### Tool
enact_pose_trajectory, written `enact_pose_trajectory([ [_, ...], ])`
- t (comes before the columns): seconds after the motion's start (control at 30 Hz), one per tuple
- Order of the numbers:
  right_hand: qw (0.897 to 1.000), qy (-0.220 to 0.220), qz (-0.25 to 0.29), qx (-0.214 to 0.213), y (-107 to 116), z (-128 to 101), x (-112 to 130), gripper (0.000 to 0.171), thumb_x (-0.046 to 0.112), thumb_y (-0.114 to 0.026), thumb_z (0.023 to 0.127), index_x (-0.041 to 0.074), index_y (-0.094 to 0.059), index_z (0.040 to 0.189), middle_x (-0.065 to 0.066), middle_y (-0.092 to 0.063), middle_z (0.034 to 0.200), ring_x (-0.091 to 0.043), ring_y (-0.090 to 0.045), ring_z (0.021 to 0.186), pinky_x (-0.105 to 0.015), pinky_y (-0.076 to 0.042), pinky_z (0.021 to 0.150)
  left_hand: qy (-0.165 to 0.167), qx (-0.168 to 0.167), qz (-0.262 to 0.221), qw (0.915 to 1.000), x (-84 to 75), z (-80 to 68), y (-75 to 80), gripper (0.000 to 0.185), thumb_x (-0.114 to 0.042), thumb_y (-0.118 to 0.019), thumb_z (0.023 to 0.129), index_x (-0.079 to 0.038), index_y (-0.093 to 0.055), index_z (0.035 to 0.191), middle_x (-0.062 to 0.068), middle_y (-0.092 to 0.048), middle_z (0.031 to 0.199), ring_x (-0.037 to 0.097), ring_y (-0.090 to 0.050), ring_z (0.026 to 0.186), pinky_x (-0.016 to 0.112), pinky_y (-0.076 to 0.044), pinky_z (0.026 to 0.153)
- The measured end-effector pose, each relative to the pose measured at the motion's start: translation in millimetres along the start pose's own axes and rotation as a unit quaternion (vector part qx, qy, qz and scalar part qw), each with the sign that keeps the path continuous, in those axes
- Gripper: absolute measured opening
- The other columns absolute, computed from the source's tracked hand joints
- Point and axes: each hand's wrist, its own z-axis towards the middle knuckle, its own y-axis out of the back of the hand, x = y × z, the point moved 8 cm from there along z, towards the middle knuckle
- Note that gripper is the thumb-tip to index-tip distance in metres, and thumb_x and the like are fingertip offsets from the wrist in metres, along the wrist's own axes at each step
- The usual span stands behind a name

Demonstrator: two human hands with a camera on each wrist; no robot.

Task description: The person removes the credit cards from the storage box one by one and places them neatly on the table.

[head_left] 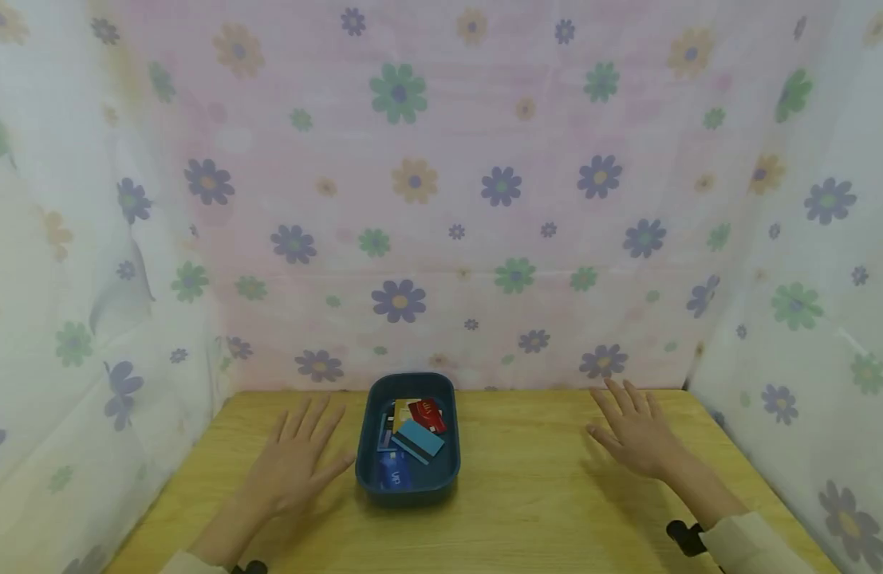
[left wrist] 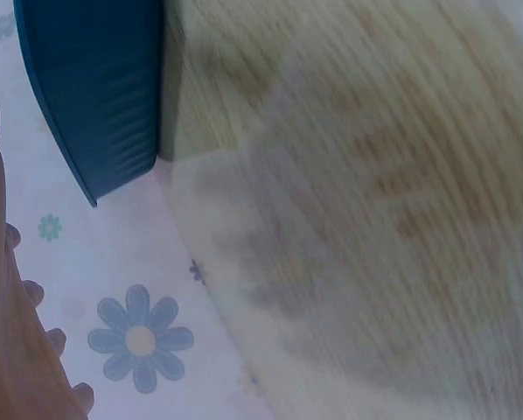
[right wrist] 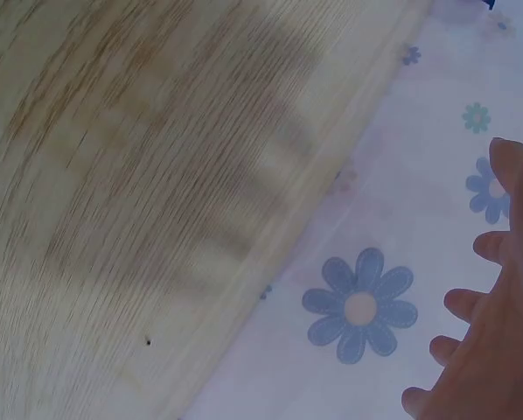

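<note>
Nearest the camera, two cream sleeves are seen at the bottom edge of the head view, with a dark strap at each wrist. Left hand is laid flat, palm down, on the wooden table, fingers straight and slightly spread, nothing held; thumb is just beside the left wall of the dark blue tray, contact cannot be confirmed. Right hand is likewise laid flat with fingers spread and nothing gripped, well apart from the tray on its right side. Tray is placed between the hands, near the table's far edge, long axis pointing away. Inside it, several cards are stacked loosely: a dark blue card at the near end, a light blue card with a dark stripe overlapping mid-tray, a red card at the far end, others partly hidden beneath. Behind and to both sides, the table is enclosed by a pale flower-print curtain. Wrist views are blurred; only the tray wall, fingertips, wood grain and curtain are made out.
</note>
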Motion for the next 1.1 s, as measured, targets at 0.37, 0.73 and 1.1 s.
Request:
enact_pose_trajectory([
  [0.37, 1.0, 0.012, 0.004, 0.017, 6, 9, 27, 0.068, 0.04, -0.057, 0.105, 0.0, -0.036, 0.156, -0.031, -0.028, 0.16, -0.059, -0.02, 0.145, -0.079, -0.017, 0.109, 0.007, 0.013, -0.021, 0.9997, -9.6, -1.1, -2.7, 0.083, -0.066, -0.046, 0.1, -0.012, -0.033, 0.161, 0.016, -0.018, 0.169, 0.045, -0.021, 0.153, 0.067, -0.02, 0.119],
  [0.73, 0.999, 0.02, 0.026, 0.03, 4, 9, 47, 0.069, 0.039, -0.06, 0.104, -0.001, -0.036, 0.156, -0.03, -0.027, 0.161, -0.058, -0.019, 0.146, -0.079, -0.016, 0.111, 0.006, 0.016, -0.036, 0.9992, -18.2, -7.8, -11.9, 0.087, -0.069, -0.048, 0.099, -0.011, -0.031, 0.162, 0.017, -0.018, 0.169, 0.044, -0.02, 0.153, 0.065, -0.02, 0.119],
  [1.1, 0.995, 0.042, 0.082, 0.038, 4, 15, 69, 0.075, 0.039, -0.059, 0.105, 0.0, -0.026, 0.16, -0.03, -0.024, 0.163, -0.056, -0.017, 0.148, -0.076, -0.015, 0.113, 0.015, 0.025, -0.061, 0.9977, -26.7, -1.8, -16.6, 0.093, -0.073, -0.045, 0.097, -0.014, -0.023, 0.165, 0.018, -0.02, 0.169, 0.042, -0.02, 0.154, 0.062, -0.021, 0.121],
])
